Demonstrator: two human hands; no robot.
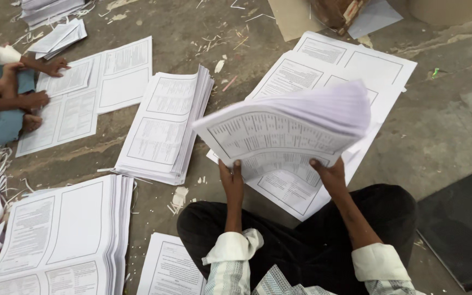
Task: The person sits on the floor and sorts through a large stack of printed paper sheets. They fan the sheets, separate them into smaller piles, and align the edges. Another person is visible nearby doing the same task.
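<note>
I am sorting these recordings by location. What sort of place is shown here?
Probably a print or bindery workshop floor. Both hands, left hand and right hand, hold a bundle of printed sheets; more stacks of printed sheets and paper trimmings lie on the concrete floor.

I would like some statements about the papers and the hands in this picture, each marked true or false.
1. Both hands hold one thick bundle of printed sheets above the floor. True: the left hand and the right hand grip its near edge.
2. The bundle lies flat. False: its far part curls and blurs.
3. Another person's hands rest on sheets at the upper left. True.
4. The floor is carpeted. False: it is bare and grey, strewn with paper strips.
</note>
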